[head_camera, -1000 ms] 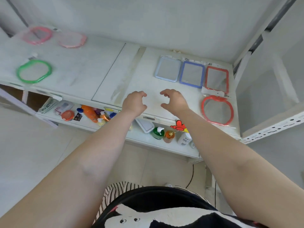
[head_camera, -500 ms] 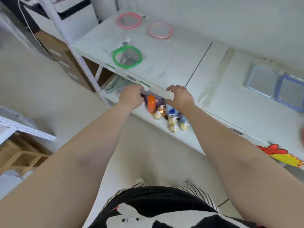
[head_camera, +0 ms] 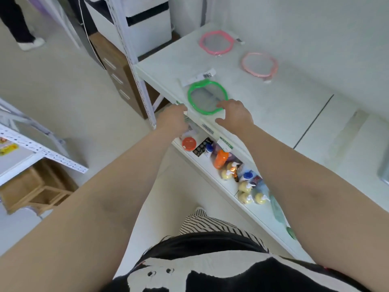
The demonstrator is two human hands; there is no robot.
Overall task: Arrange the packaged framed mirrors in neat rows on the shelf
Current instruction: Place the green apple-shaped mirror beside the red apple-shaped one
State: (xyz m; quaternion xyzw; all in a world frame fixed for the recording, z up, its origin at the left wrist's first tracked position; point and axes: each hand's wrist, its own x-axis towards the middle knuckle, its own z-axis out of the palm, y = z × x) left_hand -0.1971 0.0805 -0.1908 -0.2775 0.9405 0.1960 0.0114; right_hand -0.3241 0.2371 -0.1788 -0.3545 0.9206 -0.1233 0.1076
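A green round-framed packaged mirror [head_camera: 207, 95] lies near the front edge of the white shelf [head_camera: 273, 106]. My right hand [head_camera: 234, 114] hovers over its near right rim, fingers spread, touching or just above the frame. My left hand [head_camera: 173, 120] sits at the shelf's front edge by the mirror's near left side, fingers curled; whether it grips the packaging is hidden. Farther back lie a bright pink mirror [head_camera: 216, 42] and a pale pink mirror [head_camera: 260, 64]. A grey-blue frame corner [head_camera: 384, 173] shows at the right edge.
A lower shelf [head_camera: 229, 186] holds an orange lid, an orange bottle and several small bottles. A perforated metal upright [head_camera: 134, 66] stands at the shelf's left end, with brown drawers [head_camera: 117, 74] behind it. Another rack [head_camera: 42, 152] is at left. A person's legs [head_camera: 19, 24] stand far left.
My view and both hands have swung left along the shelf, from the rectangular mirrors at the right end to the green round mirror; the hands now flank its near side.
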